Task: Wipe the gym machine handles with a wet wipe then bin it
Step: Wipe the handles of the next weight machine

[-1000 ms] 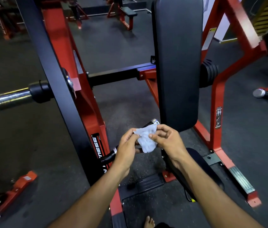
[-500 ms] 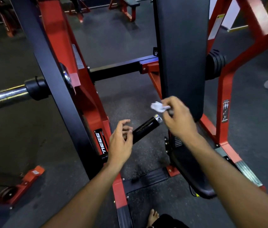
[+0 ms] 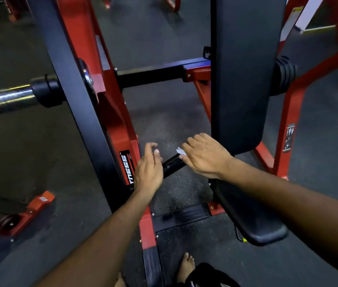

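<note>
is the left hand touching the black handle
Cannot tell: in the head view the left hand overlaps the handle, fingers uncurled, contact hidden.

Most of the wet wipe [image 3: 179,151] is hidden under the right hand [image 3: 205,156], only a small white scrap showing. That hand also covers the black handle [image 3: 173,165] tip; the left hand [image 3: 148,172] hides its base.

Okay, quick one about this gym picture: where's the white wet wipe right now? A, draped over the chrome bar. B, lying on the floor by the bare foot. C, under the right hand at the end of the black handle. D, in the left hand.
C: the wet wipe peeks out from under the right hand at the tip of the black handle, while the left hand holds nothing.
</note>
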The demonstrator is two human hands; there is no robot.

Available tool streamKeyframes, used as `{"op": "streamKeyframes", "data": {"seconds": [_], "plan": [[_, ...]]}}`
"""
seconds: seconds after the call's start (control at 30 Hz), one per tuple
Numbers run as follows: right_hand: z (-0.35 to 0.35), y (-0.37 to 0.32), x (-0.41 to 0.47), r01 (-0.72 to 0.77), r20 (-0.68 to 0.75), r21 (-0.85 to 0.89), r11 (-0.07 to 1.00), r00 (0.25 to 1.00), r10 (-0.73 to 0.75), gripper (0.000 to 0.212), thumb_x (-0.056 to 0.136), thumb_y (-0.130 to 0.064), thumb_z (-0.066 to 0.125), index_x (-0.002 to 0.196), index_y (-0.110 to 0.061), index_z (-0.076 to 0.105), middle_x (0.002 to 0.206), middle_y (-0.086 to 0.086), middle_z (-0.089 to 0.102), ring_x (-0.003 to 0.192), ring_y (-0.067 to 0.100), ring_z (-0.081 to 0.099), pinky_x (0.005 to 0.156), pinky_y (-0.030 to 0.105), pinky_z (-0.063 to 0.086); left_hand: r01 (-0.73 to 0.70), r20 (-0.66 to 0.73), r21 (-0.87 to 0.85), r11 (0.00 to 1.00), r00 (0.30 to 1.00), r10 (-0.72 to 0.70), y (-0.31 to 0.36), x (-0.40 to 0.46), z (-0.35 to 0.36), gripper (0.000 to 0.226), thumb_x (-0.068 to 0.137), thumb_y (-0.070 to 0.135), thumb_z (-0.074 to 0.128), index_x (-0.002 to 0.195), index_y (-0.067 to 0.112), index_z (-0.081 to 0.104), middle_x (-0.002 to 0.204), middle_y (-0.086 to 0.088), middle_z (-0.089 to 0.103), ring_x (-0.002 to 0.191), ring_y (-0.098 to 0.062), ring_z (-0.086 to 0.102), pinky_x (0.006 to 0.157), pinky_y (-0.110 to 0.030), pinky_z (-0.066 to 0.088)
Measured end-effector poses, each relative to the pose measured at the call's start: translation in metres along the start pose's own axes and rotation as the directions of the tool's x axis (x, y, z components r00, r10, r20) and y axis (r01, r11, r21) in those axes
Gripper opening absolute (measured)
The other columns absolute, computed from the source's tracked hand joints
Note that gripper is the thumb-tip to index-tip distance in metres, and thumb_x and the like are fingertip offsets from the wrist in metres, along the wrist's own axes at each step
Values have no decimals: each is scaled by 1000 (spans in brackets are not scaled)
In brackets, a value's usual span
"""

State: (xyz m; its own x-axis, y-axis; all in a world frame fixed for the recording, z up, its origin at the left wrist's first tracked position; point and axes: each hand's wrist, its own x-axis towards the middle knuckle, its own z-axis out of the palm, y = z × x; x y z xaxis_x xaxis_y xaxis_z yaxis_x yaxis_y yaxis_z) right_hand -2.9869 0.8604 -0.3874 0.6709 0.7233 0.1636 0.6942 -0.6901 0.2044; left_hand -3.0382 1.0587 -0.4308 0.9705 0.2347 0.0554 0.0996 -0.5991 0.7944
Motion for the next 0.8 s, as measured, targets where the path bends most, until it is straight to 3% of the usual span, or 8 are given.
{"op": "streamKeyframes", "data": {"seconds": [0.07,0.17,0.23,0.3,0.37,0.5,0.67,0.8], "plan": [[-9,-6,16,-35,90,-4,999,995,35,55,104,-44,24,84,-12,64,84,10,68,77,30,64,76,42,47,28,5,-19,999,1000,-27,0,2,-1,22,109,34,33,126,29,46,92,5,71,94,-22,68,87,-39,51],[-24,-6,41,-54,374,-3,999,926,51,54,106,-41,25,97,-11,69,107,13,72,99,33,68,83,39,49,52,29,-14,999,998,-52,-3,4,-2,21,109,35,32,123,29,47,88,5,70,91,-23,67,86,-41,52],[-29,5,63,-88,616,36,995,787,47,45,105,-38,28,102,-14,67,113,13,71,107,32,66,88,39,48,45,34,-1,999,998,-45,-3,5,-2,21,109,35,32,122,28,48,85,6,69,91,-24,66,86,-42,52],[-33,15,78,-137,745,113,984,667,8,42,102,-37,31,97,-14,66,109,13,72,99,29,68,86,37,51,31,35,16,999,999,-31,-4,5,-2,22,110,34,32,121,27,49,83,7,68,91,-25,66,85,-42,51],[-30,22,76,-178,720,157,972,693,11,42,104,-39,33,94,-10,61,112,17,70,97,32,67,82,35,49,32,35,29,999,999,-33,-5,5,-2,22,110,34,32,121,27,49,82,6,67,91,-26,66,84,-42,51],[-23,8,37,-43,339,20,999,940,34,54,107,-40,28,86,-9,66,96,15,72,90,38,69,78,40,50,46,45,18,999,998,-46,-2,6,-3,22,109,37,29,119,31,47,81,7,67,86,-24,66,82,-41,52],[-11,-20,35,-51,217,-72,996,974,65,55,100,-35,25,70,-15,66,79,13,73,72,34,69,69,37,41,100,53,-83,992,994,-96,5,8,-5,24,109,44,26,115,33,46,86,3,69,89,-20,65,89,-44,50],[-10,-66,41,-11,216,-43,999,976,20,46,99,-35,35,70,-18,66,78,9,73,73,29,67,68,38,32,2,-88,-201,980,996,-20,1,8,-6,36,100,62,27,120,39,46,114,-3,64,102,-21,66,98,-51,49]]}}
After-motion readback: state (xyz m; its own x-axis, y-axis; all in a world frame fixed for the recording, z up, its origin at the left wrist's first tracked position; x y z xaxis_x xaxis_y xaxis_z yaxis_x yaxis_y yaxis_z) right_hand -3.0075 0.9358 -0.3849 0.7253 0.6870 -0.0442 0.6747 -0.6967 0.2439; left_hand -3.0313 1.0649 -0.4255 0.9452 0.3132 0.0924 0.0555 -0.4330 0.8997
